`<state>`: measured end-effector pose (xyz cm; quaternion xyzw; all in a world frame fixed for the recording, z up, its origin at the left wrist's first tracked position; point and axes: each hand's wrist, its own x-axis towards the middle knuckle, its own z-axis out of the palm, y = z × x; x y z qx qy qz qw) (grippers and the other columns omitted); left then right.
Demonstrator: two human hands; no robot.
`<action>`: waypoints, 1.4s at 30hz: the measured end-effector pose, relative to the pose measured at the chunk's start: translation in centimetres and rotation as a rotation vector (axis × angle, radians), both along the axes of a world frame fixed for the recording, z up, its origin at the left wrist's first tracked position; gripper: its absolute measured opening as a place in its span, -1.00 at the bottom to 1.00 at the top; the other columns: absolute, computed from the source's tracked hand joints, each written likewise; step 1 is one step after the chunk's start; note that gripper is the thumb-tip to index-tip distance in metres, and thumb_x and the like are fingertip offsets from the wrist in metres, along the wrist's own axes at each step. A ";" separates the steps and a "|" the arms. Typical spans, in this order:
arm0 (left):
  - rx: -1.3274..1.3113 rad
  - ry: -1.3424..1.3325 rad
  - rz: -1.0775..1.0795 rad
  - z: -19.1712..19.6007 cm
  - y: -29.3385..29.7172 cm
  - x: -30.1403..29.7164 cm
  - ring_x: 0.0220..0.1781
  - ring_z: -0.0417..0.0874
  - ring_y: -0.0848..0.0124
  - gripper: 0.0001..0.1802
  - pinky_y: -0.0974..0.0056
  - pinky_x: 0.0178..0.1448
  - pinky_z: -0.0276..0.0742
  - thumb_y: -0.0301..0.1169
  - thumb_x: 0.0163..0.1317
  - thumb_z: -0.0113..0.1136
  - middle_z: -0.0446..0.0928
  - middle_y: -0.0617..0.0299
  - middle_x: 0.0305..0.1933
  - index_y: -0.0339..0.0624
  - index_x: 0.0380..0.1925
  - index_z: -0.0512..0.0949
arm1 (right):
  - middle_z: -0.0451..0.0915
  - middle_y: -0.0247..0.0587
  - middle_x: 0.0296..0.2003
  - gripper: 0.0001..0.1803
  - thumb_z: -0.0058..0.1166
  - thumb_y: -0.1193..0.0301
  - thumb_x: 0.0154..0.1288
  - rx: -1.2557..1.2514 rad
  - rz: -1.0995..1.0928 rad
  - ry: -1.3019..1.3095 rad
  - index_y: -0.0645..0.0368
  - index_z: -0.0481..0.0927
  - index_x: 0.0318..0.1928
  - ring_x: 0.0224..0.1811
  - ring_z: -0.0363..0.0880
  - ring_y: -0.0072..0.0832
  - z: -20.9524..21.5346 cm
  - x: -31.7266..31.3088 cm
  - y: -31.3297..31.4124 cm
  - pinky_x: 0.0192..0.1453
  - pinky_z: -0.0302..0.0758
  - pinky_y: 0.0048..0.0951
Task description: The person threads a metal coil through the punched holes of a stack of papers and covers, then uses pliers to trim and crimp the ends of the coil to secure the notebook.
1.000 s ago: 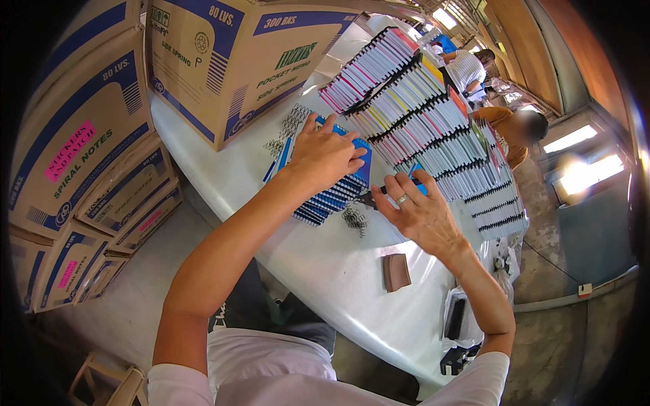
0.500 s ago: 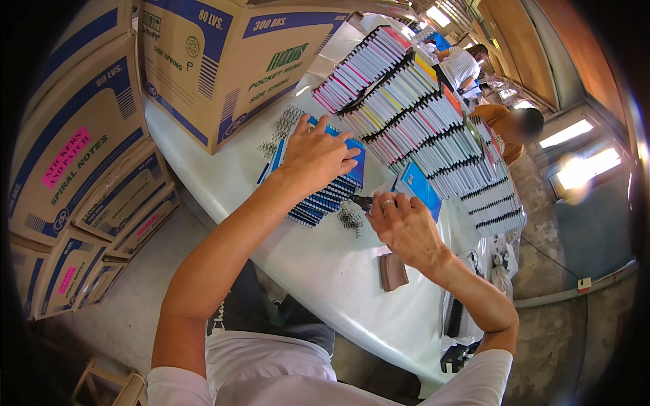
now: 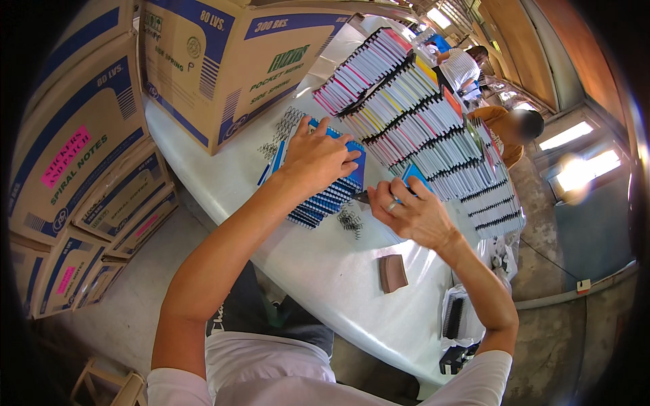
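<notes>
Stack of blue spiral-bound notebooks sits on white tabletop. Left hand rests on top, fingers spread. Right hand grasps a dark hand tool, possibly pliers, mostly hidden, tip beside the stack. Loose wire coils lie near; brown block nearer the body. Beyond: rows of bound notebooks, cardboard carton.

The table looks smooth and glossy, the carton matt cardboard, the coils metal wire.
</notes>
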<state>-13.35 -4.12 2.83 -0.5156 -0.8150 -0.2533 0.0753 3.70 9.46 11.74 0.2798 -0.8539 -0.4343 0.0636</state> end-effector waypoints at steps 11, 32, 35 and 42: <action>-0.019 0.006 0.006 0.2 0.0 0.1 0.42 0.30 0.05 -0.66 -0.19 0.50 0.04 -0.04 0.32 0.11 0.47 0.38 0.29 0.36 0.06 0.64 | 0.43 -0.33 0.01 -0.56 0.19 0.39 0.12 -0.042 0.042 -0.008 -0.04 0.56 0.08 0.13 0.41 -0.45 2.8 -0.7 0.4 0.24 0.36 -0.20; -0.005 0.051 0.002 -0.3 -0.2 -0.1 0.41 0.31 0.03 -0.65 -0.22 0.49 0.04 -0.03 0.34 0.08 0.45 0.41 0.30 0.37 0.08 0.63 | 0.42 -0.35 -0.04 -0.46 0.18 0.40 0.10 -0.001 0.088 0.015 -0.05 0.50 0.17 0.11 0.43 -0.46 3.1 -1.2 0.6 0.19 0.43 -0.27; -0.010 0.032 -0.036 0.0 -0.1 0.2 0.41 0.31 0.03 -0.66 -0.21 0.49 0.03 -0.04 0.34 0.08 0.45 0.42 0.30 0.36 0.06 0.63 | 0.44 -0.34 -0.07 -0.47 0.17 0.39 0.07 0.021 0.031 0.003 0.01 0.51 0.14 0.06 0.43 -0.44 3.0 -0.7 0.3 0.11 0.44 -0.32; 0.016 0.070 -0.043 0.0 -0.4 -0.1 0.41 0.31 0.00 -0.65 -0.24 0.47 0.08 -0.04 0.36 0.05 0.46 0.39 0.32 0.32 0.09 0.63 | 0.51 -0.12 -0.10 -0.58 0.18 0.32 0.14 -0.031 -0.411 0.103 0.16 0.54 0.03 -0.05 0.49 -0.31 1.3 1.1 -5.2 -0.05 0.42 -0.31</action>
